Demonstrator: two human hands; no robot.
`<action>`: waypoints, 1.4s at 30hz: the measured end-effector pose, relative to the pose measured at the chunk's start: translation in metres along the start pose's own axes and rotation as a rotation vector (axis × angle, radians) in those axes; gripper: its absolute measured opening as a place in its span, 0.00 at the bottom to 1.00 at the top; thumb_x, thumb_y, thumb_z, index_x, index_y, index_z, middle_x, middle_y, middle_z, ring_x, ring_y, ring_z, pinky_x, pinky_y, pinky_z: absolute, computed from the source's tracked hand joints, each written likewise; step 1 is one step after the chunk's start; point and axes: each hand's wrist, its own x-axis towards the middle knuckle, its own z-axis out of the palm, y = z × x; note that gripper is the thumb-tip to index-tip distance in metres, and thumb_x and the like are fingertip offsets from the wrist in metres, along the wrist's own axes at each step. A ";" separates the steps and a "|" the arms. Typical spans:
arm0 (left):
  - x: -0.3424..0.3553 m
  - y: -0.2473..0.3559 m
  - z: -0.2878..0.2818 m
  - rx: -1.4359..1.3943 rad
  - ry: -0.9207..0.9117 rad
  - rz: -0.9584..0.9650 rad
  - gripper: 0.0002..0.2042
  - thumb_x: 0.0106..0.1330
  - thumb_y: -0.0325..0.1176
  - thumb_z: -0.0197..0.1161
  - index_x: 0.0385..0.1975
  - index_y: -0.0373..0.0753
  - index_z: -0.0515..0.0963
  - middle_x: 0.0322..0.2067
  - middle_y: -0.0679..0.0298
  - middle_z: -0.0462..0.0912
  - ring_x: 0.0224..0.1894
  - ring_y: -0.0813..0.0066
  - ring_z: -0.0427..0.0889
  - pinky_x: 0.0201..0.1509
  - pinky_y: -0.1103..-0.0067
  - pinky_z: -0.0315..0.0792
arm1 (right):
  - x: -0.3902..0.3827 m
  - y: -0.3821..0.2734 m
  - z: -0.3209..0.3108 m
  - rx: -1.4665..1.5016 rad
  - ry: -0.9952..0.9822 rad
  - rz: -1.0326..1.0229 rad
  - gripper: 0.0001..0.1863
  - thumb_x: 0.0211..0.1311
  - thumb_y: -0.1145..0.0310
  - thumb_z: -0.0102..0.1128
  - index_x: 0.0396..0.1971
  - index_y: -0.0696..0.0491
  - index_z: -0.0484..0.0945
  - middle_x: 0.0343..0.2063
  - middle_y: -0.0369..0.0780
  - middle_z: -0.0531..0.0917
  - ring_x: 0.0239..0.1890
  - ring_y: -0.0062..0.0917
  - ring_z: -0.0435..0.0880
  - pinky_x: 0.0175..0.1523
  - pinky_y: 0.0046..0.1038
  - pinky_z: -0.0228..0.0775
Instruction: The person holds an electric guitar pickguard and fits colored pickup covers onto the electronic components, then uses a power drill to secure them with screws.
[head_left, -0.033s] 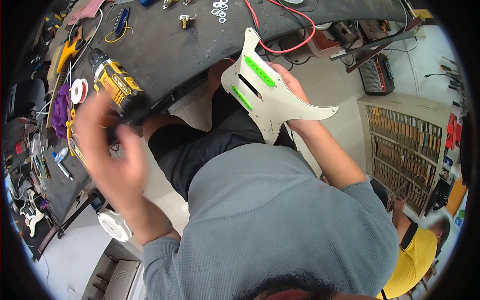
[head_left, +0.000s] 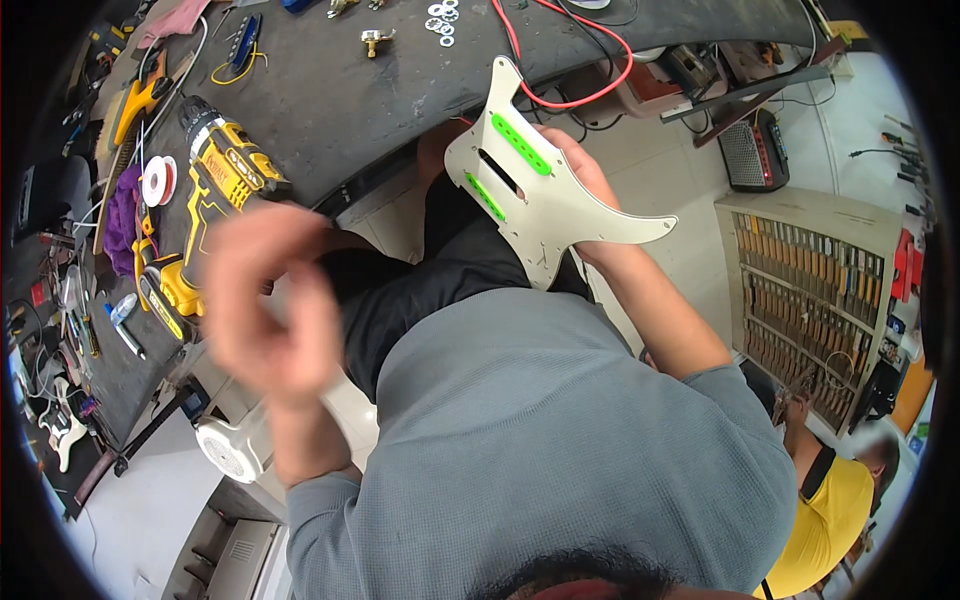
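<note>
A cream guitar pickguard (head_left: pixel 560 208) is in my right hand (head_left: pixel 588 170), tilted over my lap. The hand is closed round its right edge, fingers partly hidden beneath the plate. Two bright green pickup covers, an upper one (head_left: pixel 520 146) and a lower one (head_left: pixel 486 197), sit in the plate, with a bare slot between them. My left hand (head_left: pixel 275 305) is in the air by my left thigh, curled and smeared by motion; whether it holds anything is unclear. Nearest to it, a yellow and black cordless drill (head_left: pixel 236 165) lies on the dark workbench (head_left: pixel 330 110).
A solder spool (head_left: pixel 158 181), a purple cloth (head_left: pixel 122 225) and a pen (head_left: pixel 127 330) lie at the bench's left. A potentiometer (head_left: pixel 374 42), several washers (head_left: pixel 441 22) and a red cable (head_left: pixel 628 62) lie farther back. A person in yellow (head_left: pixel 830 510) is at lower right, beside a tool rack (head_left: pixel 810 300).
My left hand has moved down and to the right, away from the drill, uncovering its handle and battery. The pickguard and my right hand have hardly moved.
</note>
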 end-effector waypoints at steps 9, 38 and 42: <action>-0.025 -0.042 0.165 -0.554 -0.141 -0.569 0.31 0.84 0.48 0.42 0.77 0.33 0.55 0.69 0.53 0.67 0.71 0.63 0.68 0.74 0.71 0.62 | -0.001 0.010 0.023 0.012 0.087 -0.109 0.26 0.75 0.75 0.58 0.69 0.60 0.66 0.56 0.42 0.80 0.50 0.18 0.82 0.50 0.22 0.79; -0.017 -0.032 0.197 -1.417 0.075 -0.819 0.14 0.84 0.40 0.42 0.61 0.42 0.64 0.35 0.58 0.81 0.23 0.74 0.79 0.21 0.80 0.73 | -0.031 -0.009 0.028 0.064 0.142 -0.019 0.26 0.74 0.77 0.58 0.66 0.63 0.60 0.55 0.47 0.75 0.36 0.21 0.83 0.37 0.24 0.83; -0.017 -0.032 0.196 -1.515 -0.018 -0.757 0.15 0.83 0.43 0.43 0.61 0.42 0.65 0.36 0.59 0.80 0.24 0.73 0.78 0.21 0.77 0.73 | -0.032 -0.009 0.025 0.059 0.157 -0.025 0.26 0.74 0.77 0.57 0.66 0.63 0.60 0.55 0.47 0.75 0.37 0.21 0.83 0.39 0.26 0.83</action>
